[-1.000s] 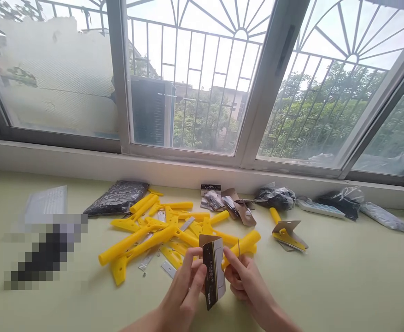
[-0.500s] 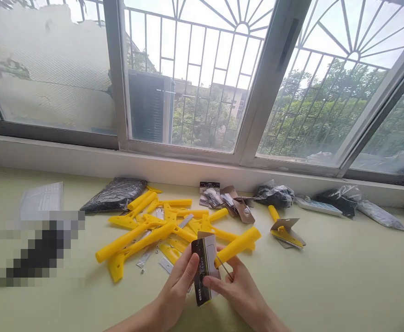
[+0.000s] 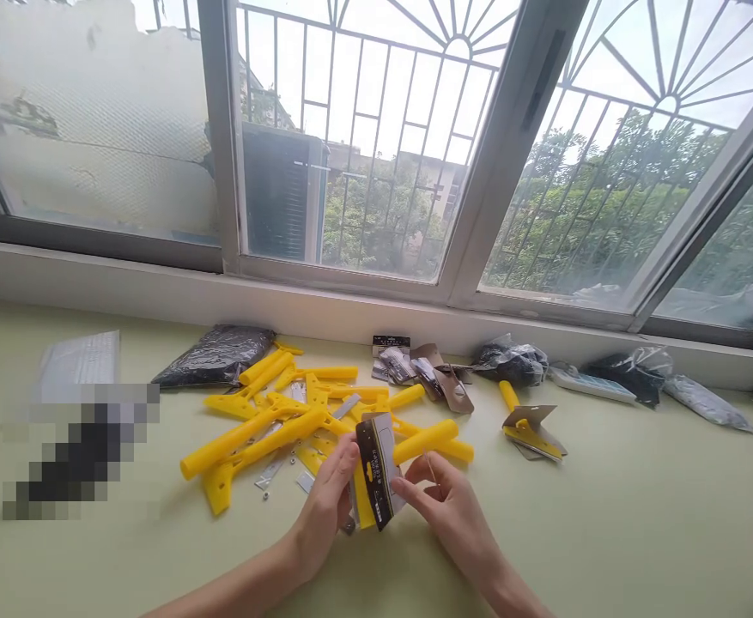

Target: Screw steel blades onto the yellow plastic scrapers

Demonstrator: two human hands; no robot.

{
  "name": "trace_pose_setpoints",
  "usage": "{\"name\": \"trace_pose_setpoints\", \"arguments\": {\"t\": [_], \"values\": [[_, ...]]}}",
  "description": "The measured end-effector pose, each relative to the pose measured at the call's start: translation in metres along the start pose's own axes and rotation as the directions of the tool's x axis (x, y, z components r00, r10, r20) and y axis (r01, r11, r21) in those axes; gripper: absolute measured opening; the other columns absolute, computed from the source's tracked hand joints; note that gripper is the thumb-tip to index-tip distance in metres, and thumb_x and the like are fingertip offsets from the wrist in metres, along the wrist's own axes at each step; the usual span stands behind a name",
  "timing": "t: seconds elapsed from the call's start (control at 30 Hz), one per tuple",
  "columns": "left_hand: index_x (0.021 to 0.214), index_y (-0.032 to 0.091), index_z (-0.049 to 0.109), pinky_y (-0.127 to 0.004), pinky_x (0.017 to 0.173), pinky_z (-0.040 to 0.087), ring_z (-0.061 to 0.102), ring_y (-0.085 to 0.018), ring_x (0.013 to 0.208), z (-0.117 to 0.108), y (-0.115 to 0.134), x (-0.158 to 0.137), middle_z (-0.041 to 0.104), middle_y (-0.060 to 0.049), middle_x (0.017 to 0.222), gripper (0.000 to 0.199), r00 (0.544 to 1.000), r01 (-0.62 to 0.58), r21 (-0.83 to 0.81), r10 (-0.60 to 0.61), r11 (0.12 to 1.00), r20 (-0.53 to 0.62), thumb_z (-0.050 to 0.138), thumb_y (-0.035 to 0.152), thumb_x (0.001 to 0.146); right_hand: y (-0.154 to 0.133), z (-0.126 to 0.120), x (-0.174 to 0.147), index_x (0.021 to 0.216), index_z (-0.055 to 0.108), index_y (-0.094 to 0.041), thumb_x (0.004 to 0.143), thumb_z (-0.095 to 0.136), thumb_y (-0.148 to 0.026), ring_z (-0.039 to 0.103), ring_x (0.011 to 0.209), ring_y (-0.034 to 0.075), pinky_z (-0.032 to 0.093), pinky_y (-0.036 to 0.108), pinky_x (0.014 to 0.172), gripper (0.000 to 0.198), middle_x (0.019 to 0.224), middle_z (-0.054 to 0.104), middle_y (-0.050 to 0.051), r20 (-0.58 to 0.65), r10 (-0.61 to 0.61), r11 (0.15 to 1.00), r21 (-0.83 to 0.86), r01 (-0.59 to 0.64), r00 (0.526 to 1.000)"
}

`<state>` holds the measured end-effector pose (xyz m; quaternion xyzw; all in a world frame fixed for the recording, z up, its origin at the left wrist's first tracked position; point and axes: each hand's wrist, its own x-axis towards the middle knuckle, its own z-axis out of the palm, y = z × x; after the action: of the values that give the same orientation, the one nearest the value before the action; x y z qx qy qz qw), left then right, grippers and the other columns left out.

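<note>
My left hand (image 3: 328, 498) is closed around a yellow plastic scraper (image 3: 424, 440) with a black-and-white printed header card (image 3: 379, 468) folded over its head. The scraper's handle points up and to the right, and its blade end shows below the card. At the card's right edge, my right hand (image 3: 450, 498) has thumb and fingers pinched together on a thin wire tie (image 3: 434, 468), which is mostly hidden by the fingers. Just beyond my hands lies a pile of yellow scrapers (image 3: 253, 438) with loose blades and small nuts among them.
One carded scraper (image 3: 531, 429) lies to the right. Printed cards (image 3: 392, 356) are by the window sill, with a black plastic bag (image 3: 215, 356) left of them. Several clear bags of parts (image 3: 511, 359) line the back right. A clear plastic packet (image 3: 80, 365) is at far left.
The card and scraper have turned and tilted, so the handle sits lower and farther left. My right hand has shifted from holding the card's face to pinching at its right edge.
</note>
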<state>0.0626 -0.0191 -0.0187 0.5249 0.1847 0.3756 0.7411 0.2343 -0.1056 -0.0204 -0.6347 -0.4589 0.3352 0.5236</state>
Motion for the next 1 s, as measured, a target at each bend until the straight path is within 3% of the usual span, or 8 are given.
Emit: {"name": "trace_pose_setpoints", "arguments": {"t": [0.07,0.17,0.33,0.5,0.6,0.77,0.87,1.0], "values": [[0.146,0.023,0.050,-0.044,0.111,0.051,0.062,-0.025,0.128,-0.001,-0.001,0.000,0.063,-0.009,0.141,0.057,0.999,0.024,-0.022,-0.024,0.999,-0.021,0.045,0.058,0.101,-0.001,0.003,-0.006,0.098,0.063,-0.021,0.075,0.084,-0.054,0.032,0.053,0.005,0.027,0.024,0.051,0.045,0.096,0.069,0.001,-0.025,-0.040,0.996,-0.075,0.038,0.999],[0.145,0.024,0.051,-0.044,0.120,0.043,0.055,-0.025,0.137,-0.002,0.001,-0.003,0.060,-0.008,0.146,0.056,0.999,0.002,0.085,0.001,0.996,-0.034,0.043,0.059,0.102,-0.004,0.008,-0.012,0.121,0.056,-0.027,0.074,0.085,-0.053,0.031,0.052,0.006,0.026,0.025,0.051,0.061,0.105,0.070,0.001,0.011,-0.078,0.969,-0.233,0.078,0.997],[0.145,0.024,0.052,-0.046,0.126,0.033,0.049,-0.026,0.143,0.000,0.003,-0.004,0.056,-0.007,0.151,0.055,0.998,-0.059,0.225,0.059,0.973,0.008,0.045,0.057,0.102,-0.004,0.006,-0.010,0.111,0.055,-0.024,0.096,0.057,-0.055,0.032,0.049,0.007,0.027,0.026,0.048,0.034,0.096,0.070,0.002,-0.034,-0.159,0.921,-0.365,0.136,0.987],[0.148,0.024,0.053,-0.047,0.131,0.019,0.030,-0.030,0.155,-0.001,0.000,-0.003,0.046,-0.006,0.160,0.060,0.999,0.007,0.303,0.004,0.953,-0.036,0.051,0.059,0.099,-0.005,0.007,-0.012,0.124,0.052,-0.026,0.081,0.074,-0.055,0.040,0.047,0.007,0.033,0.024,0.046,0.057,0.104,0.071,0.003,-0.051,-0.215,0.901,-0.396,0.177,0.975],[0.149,0.028,0.053,-0.044,0.130,0.024,0.032,-0.030,0.154,0.000,0.001,-0.003,0.048,-0.004,0.159,0.058,0.999,-0.043,0.295,0.034,0.954,0.035,0.053,0.056,0.099,-0.007,0.011,-0.013,0.129,0.050,-0.025,0.087,0.068,-0.053,0.048,0.048,0.008,0.037,0.023,0.045,0.054,0.102,0.071,0.002,-0.063,-0.240,0.896,-0.400,0.196,0.969],[0.148,0.029,0.050,-0.042,0.122,0.038,0.051,-0.028,0.140,0.004,0.004,-0.003,0.055,-0.006,0.152,0.054,0.997,-0.059,0.181,0.048,0.982,0.064,0.059,0.048,0.098,-0.005,0.004,-0.006,0.124,0.051,-0.024,0.091,0.062,-0.052,0.046,0.048,0.009,0.037,0.024,0.045,0.045,0.096,0.071,0.000,-0.141,-0.263,0.866,-0.470,0.169,0.954],[0.144,0.027,0.052,-0.039,0.115,0.044,0.059,-0.026,0.129,0.004,0.003,-0.002,0.059,-0.008,0.146,0.052,0.998,-0.052,0.176,0.047,0.983,0.030,0.061,0.048,0.097,-0.001,-0.004,-0.001,0.123,0.054,-0.022,0.089,0.064,-0.054,0.047,0.050,0.011,0.039,0.025,0.047,0.047,0.089,0.070,0.001,-0.194,-0.303,0.835,-0.527,0.161,0.933],[0.139,0.025,0.053,-0.034,0.091,0.056,0.067,-0.019,0.097,0.001,0.002,0.000,0.063,-0.009,0.137,0.053,0.996,-0.008,0.211,0.026,0.977,-0.084,0.065,0.051,0.094,0.004,-0.014,0.006,0.122,0.056,-0.021,0.089,0.064,-0.054,0.051,0.055,0.012,0.042,0.025,0.049,0.047,0.093,0.070,0.003,-0.232,-0.321,0.819,-0.556,0.146,0.918]]}}
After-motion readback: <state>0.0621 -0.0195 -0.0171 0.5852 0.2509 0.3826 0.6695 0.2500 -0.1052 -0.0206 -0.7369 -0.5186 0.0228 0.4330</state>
